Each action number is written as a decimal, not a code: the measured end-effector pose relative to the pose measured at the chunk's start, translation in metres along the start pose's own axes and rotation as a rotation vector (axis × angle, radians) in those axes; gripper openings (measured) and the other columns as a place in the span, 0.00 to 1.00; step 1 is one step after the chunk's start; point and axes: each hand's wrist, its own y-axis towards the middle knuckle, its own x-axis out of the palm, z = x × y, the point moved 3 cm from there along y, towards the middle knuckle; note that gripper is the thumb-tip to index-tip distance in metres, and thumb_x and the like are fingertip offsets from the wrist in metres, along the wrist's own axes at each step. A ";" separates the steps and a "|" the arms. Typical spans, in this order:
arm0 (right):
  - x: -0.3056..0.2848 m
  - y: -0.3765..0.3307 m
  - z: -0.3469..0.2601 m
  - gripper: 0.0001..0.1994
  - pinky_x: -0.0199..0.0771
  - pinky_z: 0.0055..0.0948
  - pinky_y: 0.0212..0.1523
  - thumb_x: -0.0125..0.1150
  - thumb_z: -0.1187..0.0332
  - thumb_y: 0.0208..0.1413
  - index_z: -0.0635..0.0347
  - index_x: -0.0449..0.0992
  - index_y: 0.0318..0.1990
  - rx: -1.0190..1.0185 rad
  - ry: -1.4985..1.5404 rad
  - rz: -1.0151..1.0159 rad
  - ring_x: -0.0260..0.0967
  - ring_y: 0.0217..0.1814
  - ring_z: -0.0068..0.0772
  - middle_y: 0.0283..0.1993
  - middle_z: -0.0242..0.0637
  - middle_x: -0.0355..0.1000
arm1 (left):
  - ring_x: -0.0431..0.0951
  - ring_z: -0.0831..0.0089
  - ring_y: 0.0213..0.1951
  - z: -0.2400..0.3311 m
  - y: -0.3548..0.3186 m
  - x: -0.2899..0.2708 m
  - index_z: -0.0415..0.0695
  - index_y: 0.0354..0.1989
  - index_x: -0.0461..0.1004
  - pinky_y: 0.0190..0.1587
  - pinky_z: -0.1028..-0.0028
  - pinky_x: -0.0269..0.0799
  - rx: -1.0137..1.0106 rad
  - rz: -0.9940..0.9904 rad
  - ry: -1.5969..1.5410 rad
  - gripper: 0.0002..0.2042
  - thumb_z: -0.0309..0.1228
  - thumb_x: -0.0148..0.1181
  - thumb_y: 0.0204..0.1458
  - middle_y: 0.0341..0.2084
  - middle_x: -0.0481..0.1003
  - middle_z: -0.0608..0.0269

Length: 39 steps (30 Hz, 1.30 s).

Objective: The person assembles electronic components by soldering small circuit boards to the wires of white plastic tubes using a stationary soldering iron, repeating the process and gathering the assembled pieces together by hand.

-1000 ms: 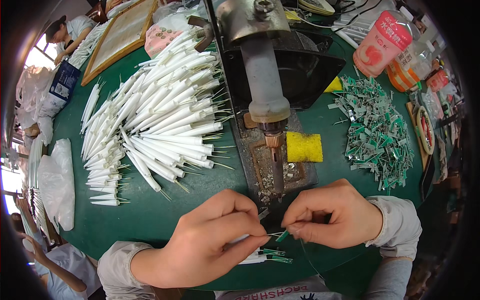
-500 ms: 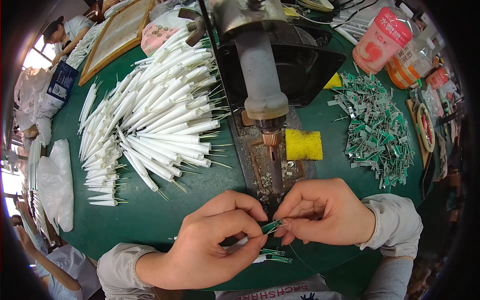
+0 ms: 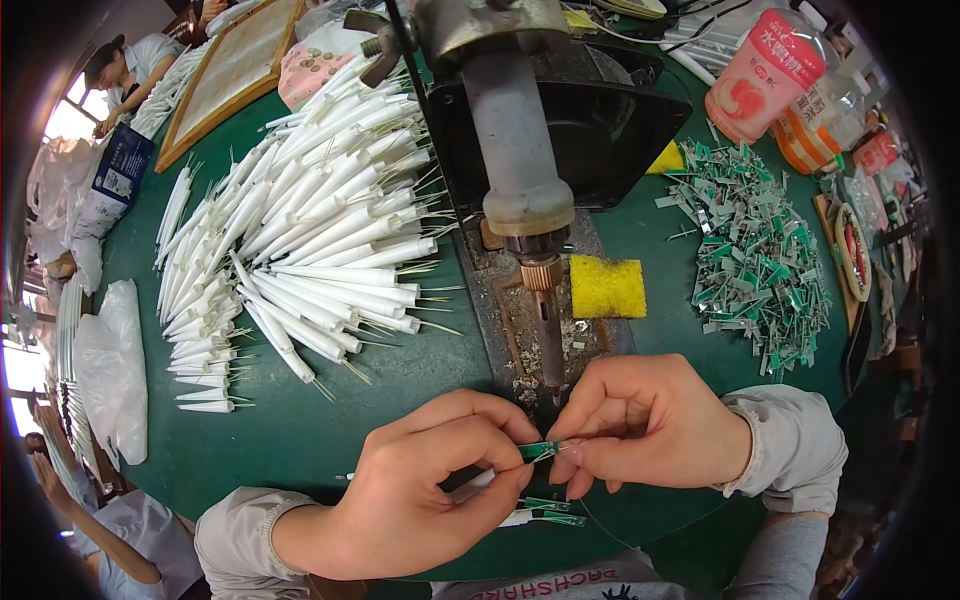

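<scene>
My left hand is closed, with thumb and forefinger pinching a small green circuit board. A white tube shows beneath that hand's fingers. My right hand is closed too, its fingertips pinching thin wires at the board's right end. Just above the board points the tip of an upright soldering iron, apart from it. Below my hands lie white tubes with green circuit boards at their ends. A thin strand curves down from near my right hand.
White tubes with wire ends are heaped at left. Loose green boards form a pile at right. A yellow sponge lies beside the iron's stand. Bottles stand far right; a plastic bag lies far left. Other people sit nearby.
The circuit board between my hands has turned from a slant to nearly level. Both hands keep almost the same place and grip.
</scene>
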 end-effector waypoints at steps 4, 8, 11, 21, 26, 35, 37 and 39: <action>-0.002 0.001 -0.001 0.05 0.70 0.16 0.25 0.57 0.76 0.56 0.65 0.70 0.38 0.069 0.005 -0.020 0.75 0.31 0.22 0.32 0.37 0.75 | 0.78 0.69 0.35 0.000 0.001 0.000 0.39 0.27 0.75 0.37 0.73 0.73 -0.015 -0.013 -0.013 0.05 0.17 0.63 0.44 0.34 0.77 0.54; -0.003 0.002 0.000 0.04 0.70 0.15 0.24 0.57 0.75 0.56 0.64 0.70 0.38 0.087 -0.007 -0.032 0.75 0.30 0.22 0.32 0.36 0.76 | 0.78 0.71 0.33 0.000 0.000 0.001 0.38 0.27 0.75 0.35 0.75 0.73 -0.025 -0.015 -0.040 0.04 0.17 0.63 0.45 0.33 0.77 0.54; -0.003 0.002 0.000 0.05 0.71 0.16 0.25 0.57 0.76 0.56 0.65 0.70 0.38 0.084 -0.006 -0.022 0.75 0.30 0.22 0.32 0.36 0.76 | 0.78 0.71 0.34 0.001 0.000 0.000 0.38 0.27 0.75 0.35 0.75 0.73 -0.010 -0.013 -0.034 0.04 0.17 0.63 0.44 0.33 0.77 0.54; 0.001 0.000 0.005 0.04 0.75 0.19 0.32 0.59 0.79 0.53 0.68 0.70 0.35 -0.107 -0.125 0.033 0.75 0.31 0.19 0.30 0.37 0.76 | 0.78 0.71 0.33 0.003 0.000 0.001 0.38 0.27 0.75 0.35 0.75 0.73 -0.017 -0.013 0.024 0.04 0.17 0.63 0.43 0.34 0.77 0.54; 0.002 0.001 0.006 0.05 0.74 0.18 0.32 0.60 0.79 0.52 0.67 0.71 0.35 -0.137 -0.125 0.030 0.73 0.31 0.17 0.29 0.36 0.76 | 0.78 0.70 0.32 0.004 -0.001 0.002 0.38 0.26 0.75 0.34 0.75 0.73 0.012 -0.009 0.076 0.04 0.17 0.64 0.42 0.33 0.77 0.54; 0.000 0.002 0.000 0.05 0.74 0.18 0.32 0.60 0.80 0.52 0.68 0.71 0.35 -0.158 -0.161 0.009 0.74 0.32 0.18 0.30 0.37 0.76 | 0.78 0.75 0.34 0.000 0.000 -0.001 0.35 0.29 0.74 0.36 0.78 0.76 -0.109 -0.050 -0.071 0.04 0.14 0.60 0.46 0.35 0.75 0.53; -0.001 0.001 0.000 0.05 0.75 0.18 0.32 0.59 0.80 0.52 0.68 0.70 0.36 -0.161 -0.157 0.009 0.74 0.32 0.18 0.30 0.37 0.76 | 0.78 0.75 0.35 -0.001 0.002 -0.001 0.34 0.29 0.74 0.37 0.78 0.77 -0.117 -0.064 -0.090 0.04 0.14 0.60 0.46 0.36 0.75 0.53; -0.001 0.001 -0.001 0.05 0.75 0.18 0.32 0.59 0.81 0.52 0.68 0.70 0.36 -0.164 -0.153 0.008 0.74 0.32 0.18 0.30 0.37 0.76 | 0.77 0.75 0.35 -0.002 0.004 -0.001 0.33 0.29 0.74 0.38 0.78 0.77 -0.126 -0.077 -0.108 0.04 0.13 0.59 0.47 0.37 0.74 0.53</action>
